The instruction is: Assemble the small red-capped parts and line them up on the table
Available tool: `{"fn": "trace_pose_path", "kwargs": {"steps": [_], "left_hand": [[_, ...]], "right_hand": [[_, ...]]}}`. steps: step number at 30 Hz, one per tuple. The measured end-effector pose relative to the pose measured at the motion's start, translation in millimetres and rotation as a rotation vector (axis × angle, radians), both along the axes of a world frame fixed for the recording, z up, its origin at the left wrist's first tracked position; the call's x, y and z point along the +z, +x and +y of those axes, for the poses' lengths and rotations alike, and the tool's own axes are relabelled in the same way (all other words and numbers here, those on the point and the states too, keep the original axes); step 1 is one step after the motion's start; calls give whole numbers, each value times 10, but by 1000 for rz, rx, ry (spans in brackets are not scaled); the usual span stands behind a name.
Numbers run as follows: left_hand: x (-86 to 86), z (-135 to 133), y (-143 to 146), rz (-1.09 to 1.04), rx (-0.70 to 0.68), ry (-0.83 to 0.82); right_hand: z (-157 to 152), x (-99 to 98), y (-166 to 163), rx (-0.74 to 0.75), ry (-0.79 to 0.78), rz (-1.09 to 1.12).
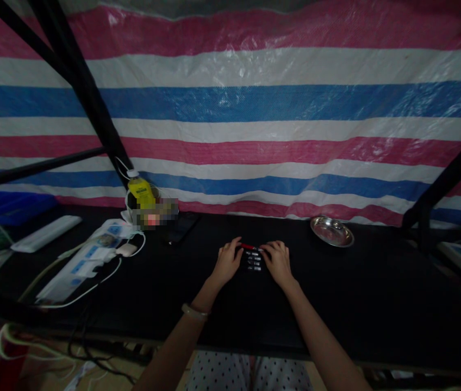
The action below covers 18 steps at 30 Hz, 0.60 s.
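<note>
A slim red pen-like stick (249,247) with a silvery right end lies level between my two hands. The fingertips of my left hand (227,260) close on its left end. At its other end, my right hand (278,262) pinches the silvery tip with thumb and forefinger. Just below the stick, several small clear-and-silver tubes (254,263) lie in a neat column of parallel rows on the black table (320,304). They are too small to name exactly.
To the right behind my hands stands a round metal dish (331,231). A dark phone-like slab (182,228) and a yellow bottle (141,191) are at the back left. Nearer left lies a white power strip (87,263) with cables. A striped sheet (255,103) hangs behind.
</note>
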<state>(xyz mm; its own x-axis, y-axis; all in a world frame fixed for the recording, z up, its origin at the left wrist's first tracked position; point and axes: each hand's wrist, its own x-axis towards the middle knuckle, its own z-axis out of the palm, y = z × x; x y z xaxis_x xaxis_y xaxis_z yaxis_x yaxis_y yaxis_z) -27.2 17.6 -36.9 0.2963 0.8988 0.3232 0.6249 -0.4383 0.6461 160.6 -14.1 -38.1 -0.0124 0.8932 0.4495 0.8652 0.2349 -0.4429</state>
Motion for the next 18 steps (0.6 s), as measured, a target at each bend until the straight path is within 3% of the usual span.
{"fn": "trace_pose_path", "kwargs": {"steps": [4,8,13,18], "left_hand": [[25,-12,-1,-42,9,47],[48,-12,-14,-109,65,137],[51,-1,-21,-152,69,199],[65,-14,-13,-172,60,236]], "right_hand": [[-9,33,0,32,55,193],[26,29,-9,-6,127,732],[96,33,58,65,-88,1502],[89,82,129,203,-268,1849]]}}
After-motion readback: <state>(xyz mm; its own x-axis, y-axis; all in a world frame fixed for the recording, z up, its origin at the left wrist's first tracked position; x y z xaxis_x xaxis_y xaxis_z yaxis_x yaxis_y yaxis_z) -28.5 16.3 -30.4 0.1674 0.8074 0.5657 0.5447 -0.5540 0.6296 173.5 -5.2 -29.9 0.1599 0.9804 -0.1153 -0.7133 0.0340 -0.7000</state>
